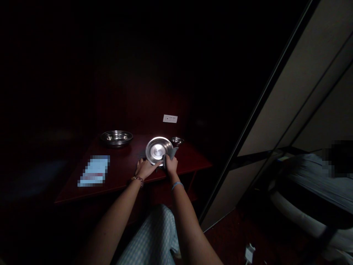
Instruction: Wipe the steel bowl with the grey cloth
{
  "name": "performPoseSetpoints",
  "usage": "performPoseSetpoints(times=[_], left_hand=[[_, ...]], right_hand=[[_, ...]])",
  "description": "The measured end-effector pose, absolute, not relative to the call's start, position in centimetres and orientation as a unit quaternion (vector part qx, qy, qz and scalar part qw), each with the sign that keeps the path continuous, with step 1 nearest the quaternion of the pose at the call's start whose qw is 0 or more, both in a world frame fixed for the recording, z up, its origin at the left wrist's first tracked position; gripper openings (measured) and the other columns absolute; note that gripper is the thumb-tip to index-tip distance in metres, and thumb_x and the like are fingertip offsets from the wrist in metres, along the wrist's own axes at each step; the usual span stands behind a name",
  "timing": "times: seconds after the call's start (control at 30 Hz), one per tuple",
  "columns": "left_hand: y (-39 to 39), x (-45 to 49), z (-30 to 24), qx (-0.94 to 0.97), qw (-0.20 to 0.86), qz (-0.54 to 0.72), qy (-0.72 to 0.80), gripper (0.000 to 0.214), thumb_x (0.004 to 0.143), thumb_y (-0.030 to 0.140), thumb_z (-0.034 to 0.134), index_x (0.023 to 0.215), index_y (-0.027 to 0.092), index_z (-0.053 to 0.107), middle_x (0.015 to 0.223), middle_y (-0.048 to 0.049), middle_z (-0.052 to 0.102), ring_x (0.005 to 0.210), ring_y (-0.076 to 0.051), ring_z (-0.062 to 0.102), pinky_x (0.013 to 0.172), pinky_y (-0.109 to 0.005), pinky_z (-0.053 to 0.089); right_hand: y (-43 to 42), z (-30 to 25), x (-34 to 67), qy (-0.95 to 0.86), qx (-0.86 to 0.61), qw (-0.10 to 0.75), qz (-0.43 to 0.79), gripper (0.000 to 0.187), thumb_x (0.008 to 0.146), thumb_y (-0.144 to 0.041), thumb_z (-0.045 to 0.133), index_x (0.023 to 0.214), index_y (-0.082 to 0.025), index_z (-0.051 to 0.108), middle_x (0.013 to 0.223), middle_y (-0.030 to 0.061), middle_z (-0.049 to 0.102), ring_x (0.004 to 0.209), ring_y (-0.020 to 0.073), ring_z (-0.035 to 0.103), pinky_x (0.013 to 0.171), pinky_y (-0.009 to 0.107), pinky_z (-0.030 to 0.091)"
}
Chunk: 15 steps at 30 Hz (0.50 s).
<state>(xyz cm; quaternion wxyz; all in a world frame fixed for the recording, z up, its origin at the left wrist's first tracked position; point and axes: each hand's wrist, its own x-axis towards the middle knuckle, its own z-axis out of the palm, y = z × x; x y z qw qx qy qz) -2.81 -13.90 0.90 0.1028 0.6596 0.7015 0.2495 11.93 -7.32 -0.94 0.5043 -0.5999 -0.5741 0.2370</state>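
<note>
A round steel plate (157, 149) stands tilted on its lower rim on the dark red table (124, 173), its shiny face turned toward me. My left hand (145, 168) grips the plate's lower left edge, fingers curled. Closed on a grey cloth (171, 152), my right hand (171, 165) presses it against the plate's lower right rim. A bracelet sits on my left wrist and a blue band on my right.
A wide steel bowl (116, 137) rests at the table's back left, a small steel bowl (177, 140) behind the plate. A blurred flat item (94, 170) lies at left. A white socket plate (170, 118) is on the back wall, a mirrored panel (303, 103) at right.
</note>
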Motion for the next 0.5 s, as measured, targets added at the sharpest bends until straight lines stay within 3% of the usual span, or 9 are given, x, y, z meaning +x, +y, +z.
performPoseSetpoints(times=[0.13,0.3,0.5], left_hand=[[-13.4,-3.2,0.6,0.663,0.123,0.249,0.696,0.064,0.096,0.062,0.049,0.146,0.024,0.062,0.145,-0.0133,0.067,0.139,-0.037,0.053,0.116,-0.044,0.033],[-12.5,-3.6,0.1,0.658,0.156,0.269,0.685,0.060,0.097,0.051,0.055,0.147,0.018,0.059,0.149,-0.0155,0.063,0.145,-0.035,0.050,0.120,-0.045,0.030],[-11.8,-3.9,-0.2,0.617,0.185,0.359,0.676,0.045,0.093,0.032,0.059,0.136,0.021,0.065,0.136,-0.0062,0.073,0.130,-0.027,0.065,0.112,-0.036,0.043]], right_hand=[[-7.3,-1.1,12.0,-0.569,-0.604,0.510,0.224,0.026,0.090,-0.028,0.059,0.093,-0.014,0.081,0.101,0.0163,0.082,0.098,0.0270,0.077,0.083,0.027,0.055],[-7.0,-1.3,12.0,-0.561,-0.597,0.529,0.222,0.023,0.088,-0.026,0.062,0.098,-0.016,0.080,0.099,0.0124,0.082,0.099,0.0252,0.078,0.084,0.027,0.056],[-6.7,-1.5,12.0,-0.553,-0.583,0.545,0.239,0.024,0.087,-0.025,0.064,0.100,-0.013,0.080,0.101,0.0161,0.082,0.096,0.0267,0.078,0.083,0.029,0.057]])
